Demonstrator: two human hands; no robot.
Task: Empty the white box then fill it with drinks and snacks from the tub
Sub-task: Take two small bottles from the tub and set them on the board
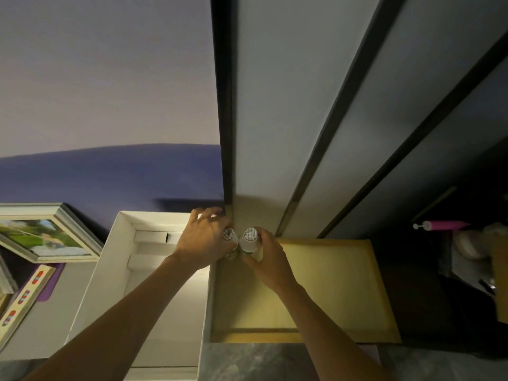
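The white cardboard box (115, 229), left, looks emptied — filling lies ahead. Our left hand (204, 237) grips one small clear bottle (230, 236), our right hand (270, 259) a second bottle (249, 239).

Floor (275, 361): grey, like stone, seen along the bottom edge.
White box (170, 320): sits on the floor with its top open and its white bottom showing.
Wooden tray (330, 284): yellow-brown and flat, touching the right side of the white box.
Picture frame (46, 232): lies left of the white box, holding a green picture.
Purple mat (52, 281): lies near the picture frame.
Long board (24, 298): has red and blue dots and partly covers the purple mat.
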